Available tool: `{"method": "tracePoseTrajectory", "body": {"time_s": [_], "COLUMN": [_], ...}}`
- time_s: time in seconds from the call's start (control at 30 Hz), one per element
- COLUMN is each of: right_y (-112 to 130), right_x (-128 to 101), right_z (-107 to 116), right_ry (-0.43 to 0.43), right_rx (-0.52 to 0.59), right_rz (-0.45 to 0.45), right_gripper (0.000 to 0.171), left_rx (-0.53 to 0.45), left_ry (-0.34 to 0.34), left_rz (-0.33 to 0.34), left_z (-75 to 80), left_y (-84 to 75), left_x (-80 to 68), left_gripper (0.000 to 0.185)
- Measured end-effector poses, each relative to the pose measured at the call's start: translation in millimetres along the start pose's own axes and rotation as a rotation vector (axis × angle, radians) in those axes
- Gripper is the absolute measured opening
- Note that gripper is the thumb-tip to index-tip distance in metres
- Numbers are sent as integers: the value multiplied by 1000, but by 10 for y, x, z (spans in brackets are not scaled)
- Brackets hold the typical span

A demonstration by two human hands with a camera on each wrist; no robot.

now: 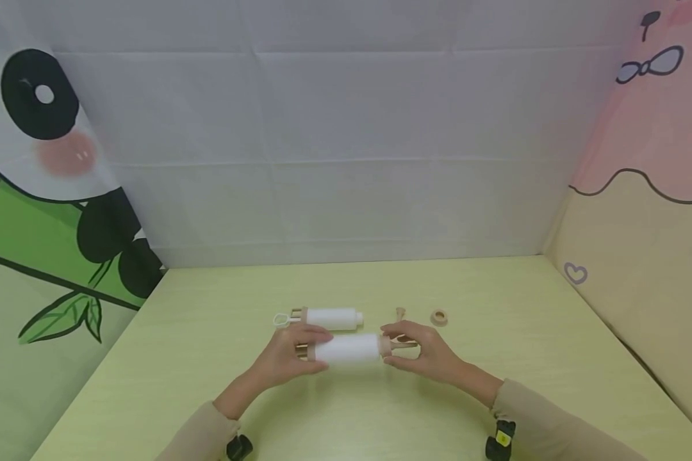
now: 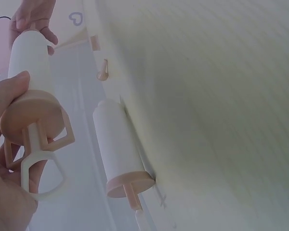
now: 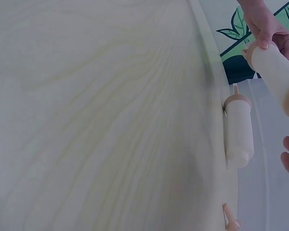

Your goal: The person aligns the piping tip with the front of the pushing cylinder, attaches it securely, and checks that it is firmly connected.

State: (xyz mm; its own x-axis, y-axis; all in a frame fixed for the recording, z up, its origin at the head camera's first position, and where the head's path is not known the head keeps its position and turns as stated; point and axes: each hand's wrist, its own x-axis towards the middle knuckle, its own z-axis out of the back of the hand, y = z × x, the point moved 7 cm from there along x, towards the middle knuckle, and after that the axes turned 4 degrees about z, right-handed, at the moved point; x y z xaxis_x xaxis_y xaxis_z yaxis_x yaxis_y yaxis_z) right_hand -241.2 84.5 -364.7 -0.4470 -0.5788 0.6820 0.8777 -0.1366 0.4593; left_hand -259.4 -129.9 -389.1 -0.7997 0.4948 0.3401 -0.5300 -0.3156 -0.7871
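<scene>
A white piping syringe (image 1: 348,349) with beige end caps is held level above the table between both hands. My left hand (image 1: 288,355) grips its handle end, thumb below and fingers above. At the other end my right hand (image 1: 432,353) has its thumb and fingers round the beige cap (image 1: 385,346), from which a slim nozzle points right. In the left wrist view the plunger's white ring (image 2: 29,175) and the beige side handles (image 2: 67,132) show near the left palm. What fills the barrel cannot be seen.
A second white syringe (image 1: 331,318) lies behind the held one, its ring (image 1: 280,320) to the left. To its right are a small beige nozzle (image 1: 400,313) and a beige cap ring (image 1: 439,317). A pale cloth wall (image 1: 352,211) backs the table (image 1: 207,333).
</scene>
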Motion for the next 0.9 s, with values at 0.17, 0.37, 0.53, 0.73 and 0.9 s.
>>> {"method": "tracePoseTrajectory", "body": {"time_s": [0.17, 0.37, 0.53, 0.73, 0.9], "right_y": [5, 79, 95, 77, -101], "right_x": [-11, 16, 35, 38, -54], "right_z": [-9, -18, -6, -2, -52], "right_ry": [-2, -16, -19, -20, -11], "right_rx": [44, 79, 37, -3, -18], "right_rz": [5, 122, 86, 43, 12], "right_gripper": [48, 40, 35, 30, 35], "left_rx": [10, 38, 39, 53, 81], "left_ry": [4, 8, 5, 0, -5], "left_rz": [-1, 8, 0, -13, -26], "left_z": [12, 22, 26, 34, 61], "left_y": [-8, -18, -16, -41, -311], "left_x": [-5, -22, -32, -43, -38], "left_gripper": [39, 39, 38, 38, 37]}}
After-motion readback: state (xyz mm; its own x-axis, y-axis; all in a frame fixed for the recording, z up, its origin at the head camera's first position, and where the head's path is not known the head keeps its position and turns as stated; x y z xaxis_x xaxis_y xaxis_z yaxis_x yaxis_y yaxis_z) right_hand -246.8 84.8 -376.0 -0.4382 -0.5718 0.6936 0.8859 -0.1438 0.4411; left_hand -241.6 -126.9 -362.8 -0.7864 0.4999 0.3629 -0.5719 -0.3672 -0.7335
